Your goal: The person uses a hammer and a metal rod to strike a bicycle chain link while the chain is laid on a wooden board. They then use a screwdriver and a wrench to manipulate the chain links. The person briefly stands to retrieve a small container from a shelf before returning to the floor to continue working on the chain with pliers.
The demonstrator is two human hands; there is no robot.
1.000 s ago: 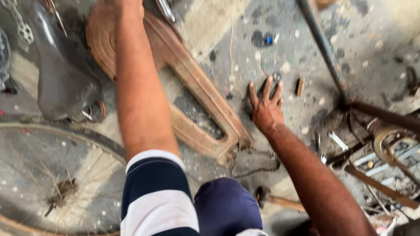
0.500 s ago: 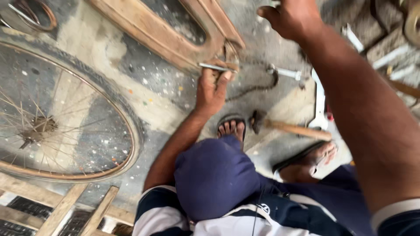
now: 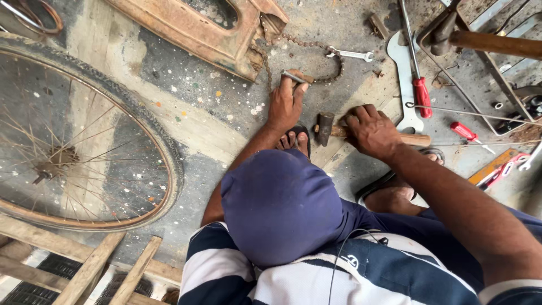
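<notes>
My left hand (image 3: 285, 104) presses on the concrete floor and pinches a short metal punch (image 3: 293, 76) against a rusty bicycle chain (image 3: 323, 74). The chain runs from the corner of a rusty metal chain guard (image 3: 186, 28). My right hand (image 3: 370, 131) is closed round the wooden handle of a hammer (image 3: 325, 127) lying on the floor, its dark head just right of my sandalled foot (image 3: 299, 138). A blue cap and a striped shirt fill the lower middle of the view.
A bicycle wheel (image 3: 164, 152) lies flat at the left, with wooden slats (image 3: 90, 271) below it. A small spanner (image 3: 350, 54), a large spanner (image 3: 402, 68), red-handled screwdrivers (image 3: 420, 90) and a second hammer (image 3: 485, 42) lie at the upper right.
My right hand has come down from the upper right and closed on the hammer handle. My left hand stays at the chain, now holding the punch upright.
</notes>
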